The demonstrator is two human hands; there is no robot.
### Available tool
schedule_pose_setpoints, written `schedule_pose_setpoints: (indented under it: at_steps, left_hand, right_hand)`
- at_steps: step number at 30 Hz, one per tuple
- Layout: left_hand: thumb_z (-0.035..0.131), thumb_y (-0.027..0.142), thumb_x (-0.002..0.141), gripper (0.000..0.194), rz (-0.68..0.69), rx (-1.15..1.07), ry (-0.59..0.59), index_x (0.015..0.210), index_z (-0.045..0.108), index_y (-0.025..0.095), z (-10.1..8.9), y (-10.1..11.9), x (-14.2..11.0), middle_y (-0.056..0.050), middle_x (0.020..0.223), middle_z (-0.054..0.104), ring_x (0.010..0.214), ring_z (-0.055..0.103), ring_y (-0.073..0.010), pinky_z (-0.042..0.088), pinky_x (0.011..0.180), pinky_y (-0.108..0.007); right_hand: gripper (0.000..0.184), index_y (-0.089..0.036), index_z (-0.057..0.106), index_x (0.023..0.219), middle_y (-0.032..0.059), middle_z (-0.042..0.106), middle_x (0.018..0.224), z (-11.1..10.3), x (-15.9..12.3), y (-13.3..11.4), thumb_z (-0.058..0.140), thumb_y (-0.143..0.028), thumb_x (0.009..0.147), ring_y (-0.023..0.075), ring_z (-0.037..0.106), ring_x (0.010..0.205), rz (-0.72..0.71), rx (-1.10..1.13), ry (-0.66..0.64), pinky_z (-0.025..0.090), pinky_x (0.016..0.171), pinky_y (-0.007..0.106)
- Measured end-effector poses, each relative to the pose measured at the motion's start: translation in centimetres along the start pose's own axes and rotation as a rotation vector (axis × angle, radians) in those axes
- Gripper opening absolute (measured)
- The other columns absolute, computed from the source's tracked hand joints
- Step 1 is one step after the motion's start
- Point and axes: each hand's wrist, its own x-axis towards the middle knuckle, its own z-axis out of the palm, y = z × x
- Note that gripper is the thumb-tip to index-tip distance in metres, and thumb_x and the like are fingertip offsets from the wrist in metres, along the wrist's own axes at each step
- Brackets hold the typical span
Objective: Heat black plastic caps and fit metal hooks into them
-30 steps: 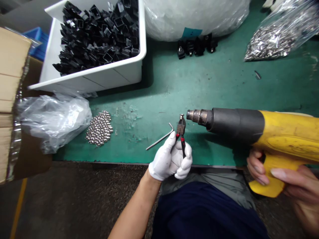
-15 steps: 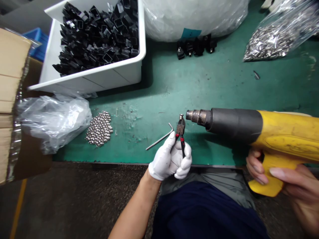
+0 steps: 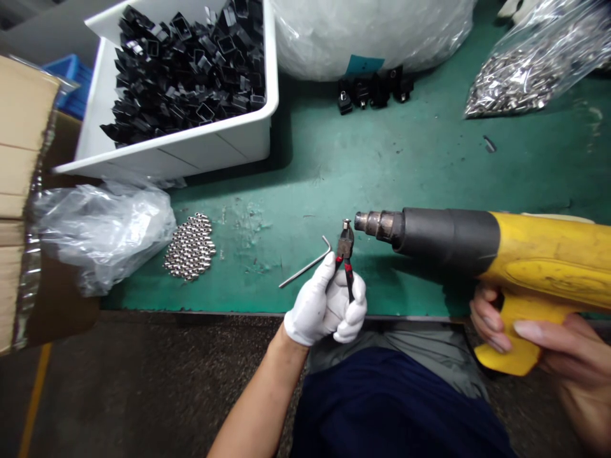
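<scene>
Your left grip [image 3: 317, 308] clasped pliers [image 3: 345, 247], your right grip [image 3: 566, 346] a heat gun [image 3: 496, 248]; green surface [image 3: 429, 159] spanned centre-frame, dark floor [image 3: 143, 381] lower left.

— What does the heat gun [image 3: 548, 254] look made of?
— Yellow plastic, a bit dull, with smudgy marks. Its nozzle [image 3: 382, 224] is metal, and looks burnt and stained.
— And the pliers [image 3: 345, 247]?
— Dark, dull metal at the head, with black and red handles [image 3: 349, 280]. I can't tell if those are plastic or rubber.
— The tiny piece [image 3: 346, 224] in their tip is shiny metal!
— So is the bent key [image 3: 304, 270], all smooth.
— The glove [image 3: 324, 308] looks like soft white cloth.
— The table top [image 3: 310, 178] is smooth and green, with scuffs.
— That bag [image 3: 109, 232] is clear, crinkly, shiny plastic.
— And the box [image 3: 23, 127] is dull brown cardboard.
</scene>
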Motion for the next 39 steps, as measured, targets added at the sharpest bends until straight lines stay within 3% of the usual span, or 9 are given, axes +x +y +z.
schedule_pose_setpoints:
  at_steps: [14, 26, 33, 39]
  left_hand:
    - [0.023, 0.069, 0.096, 0.068, 0.005, 0.010, 0.003, 0.083, 0.064, 0.017, 0.1, 0.1, 0.0, -0.003, 0.055, 0.055, 0.037, 0.043, -0.0124, 0.034, 0.035, -0.022]
    - [0.022, 0.070, 0.096, 0.069, 0.001, 0.010, 0.009, 0.082, 0.064, 0.017, 0.1, 0.1, 0.0, -0.003, 0.055, 0.054, 0.037, 0.043, -0.0128, 0.034, 0.035, -0.022]
    - [0.022, 0.070, 0.096, 0.069, 0.003, 0.014, 0.008, 0.083, 0.064, 0.017, 0.1, 0.1, -0.1, -0.003, 0.055, 0.055, 0.037, 0.043, -0.0126, 0.034, 0.035, -0.022]
    - [0.022, 0.070, 0.096, 0.068, 0.004, 0.012, 0.008, 0.082, 0.063, 0.017, 0.1, 0.1, 0.0, -0.003, 0.055, 0.054, 0.037, 0.043, -0.0126, 0.034, 0.035, -0.022]
  right_hand:
    - [0.032, -0.022, 0.059, 0.107, 0.0082, 0.057, 0.079, 0.2, 0.0, 0.0, 0.064, -0.038, 0.080, 0.0218, 0.051, 0.061, -0.024, 0.001, 0.046, 0.042, 0.058, 0.036]
    - [0.033, -0.023, 0.056, 0.115, 0.0076, 0.056, 0.085, -1.7, 0.6, 0.6, 0.059, -0.040, 0.087, 0.0215, 0.054, 0.064, -0.044, -0.048, -0.156, 0.045, 0.060, 0.037]
    - [0.033, -0.024, 0.054, 0.117, 0.0078, 0.057, 0.088, -2.0, 0.6, 0.7, 0.057, -0.039, 0.088, 0.0205, 0.053, 0.064, -0.059, -0.049, -0.200, 0.046, 0.060, 0.036]
    - [0.033, -0.023, 0.056, 0.115, 0.0073, 0.056, 0.086, -1.5, 0.5, 0.6, 0.060, -0.039, 0.086, 0.0201, 0.053, 0.064, -0.042, -0.019, -0.151, 0.045, 0.060, 0.035]
